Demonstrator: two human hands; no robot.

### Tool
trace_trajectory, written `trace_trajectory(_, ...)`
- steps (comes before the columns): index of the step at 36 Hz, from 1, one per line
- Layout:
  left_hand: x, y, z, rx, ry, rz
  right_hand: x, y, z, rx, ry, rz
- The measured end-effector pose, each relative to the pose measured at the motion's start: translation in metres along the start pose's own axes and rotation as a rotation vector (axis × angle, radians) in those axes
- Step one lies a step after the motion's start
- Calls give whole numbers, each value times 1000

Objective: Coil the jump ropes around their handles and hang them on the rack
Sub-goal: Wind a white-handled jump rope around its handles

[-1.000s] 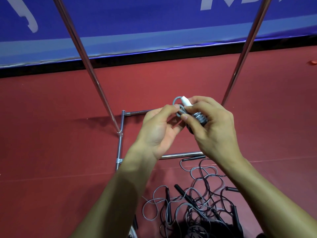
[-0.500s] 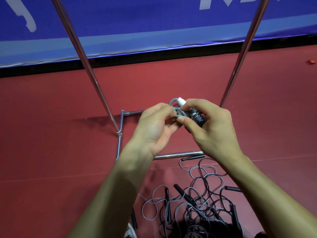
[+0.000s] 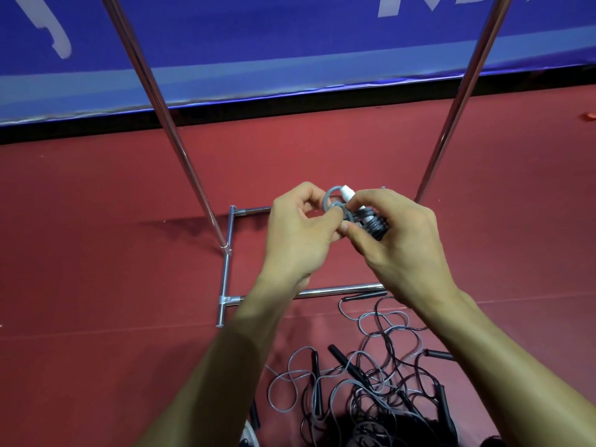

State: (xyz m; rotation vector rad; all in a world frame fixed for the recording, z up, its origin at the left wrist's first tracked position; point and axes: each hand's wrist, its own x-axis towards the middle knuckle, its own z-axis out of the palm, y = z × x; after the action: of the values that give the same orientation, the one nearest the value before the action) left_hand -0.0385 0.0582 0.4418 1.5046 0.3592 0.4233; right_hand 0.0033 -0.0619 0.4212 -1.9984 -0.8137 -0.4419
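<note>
A grey jump rope is coiled round its black handles, a white cap sticking out at the top. My right hand grips this bundle from the right. My left hand pinches a small loop of the grey cord at the bundle's left end. Both hands hover above the rack's base. The metal rack has two slanted uprights rising left and right, and chrome floor bars beneath my hands. A tangled pile of loose jump ropes, grey and black with black handles, lies on the red floor between my forearms.
Red floor spreads all around. A blue banner wall with a black base strip stands behind the rack. A small red scrap lies at the far right. A white round object peeks out at the bottom edge.
My left hand's fingers have worked a loop of cord at the bundle's end, and the loop now shows more plainly. Both hands have stayed above the rack base.
</note>
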Motion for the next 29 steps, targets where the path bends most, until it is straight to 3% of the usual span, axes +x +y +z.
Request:
trace_trajectory(10,-3,6,3,-180,-64,-88,2,4,-4,-1,51,-88)
trace_trajectory(21,-7,11,2,-63,-36,9,2,4,-1,-25,77,-156)
trace_trajectory(29,3,12,-6,-495,-163,-348,6,7,-7,75,101,-79)
